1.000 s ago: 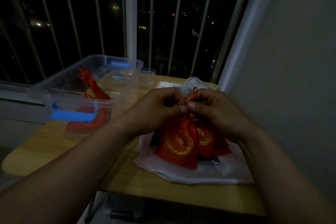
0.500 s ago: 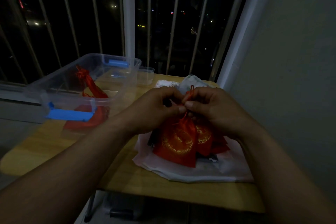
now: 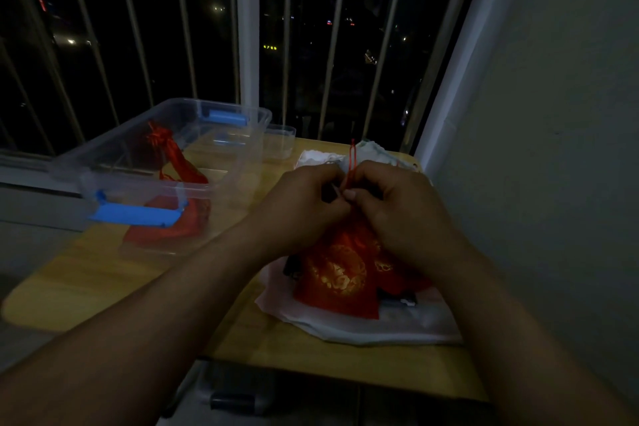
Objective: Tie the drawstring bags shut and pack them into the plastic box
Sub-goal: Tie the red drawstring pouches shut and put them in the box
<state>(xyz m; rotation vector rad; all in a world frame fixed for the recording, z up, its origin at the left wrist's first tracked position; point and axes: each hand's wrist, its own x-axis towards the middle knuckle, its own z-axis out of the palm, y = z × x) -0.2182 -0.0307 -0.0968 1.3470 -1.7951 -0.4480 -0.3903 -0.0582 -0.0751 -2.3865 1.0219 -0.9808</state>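
A red drawstring bag [image 3: 337,278] with a gold pattern hangs between my hands above a white cloth [image 3: 363,325]. My left hand [image 3: 301,204] and my right hand [image 3: 397,207] meet over the bag's gathered neck, each pinching the thin red drawstring [image 3: 352,162], whose loop sticks up above my fingers. More red bags [image 3: 397,273] lie under my right hand, partly hidden. At the left stands the clear plastic box [image 3: 114,162] with blue latches, and red tied bags [image 3: 176,162] lie inside it.
The wooden table [image 3: 86,273] is small, with a rounded front left corner. A small clear container [image 3: 280,145] stands behind the box. Window bars run along the far side and a grey wall [image 3: 553,114] stands close on the right.
The drawstring loop now stands higher above my fingers. My hands stay together at the bag's neck, and the view has shifted slightly.
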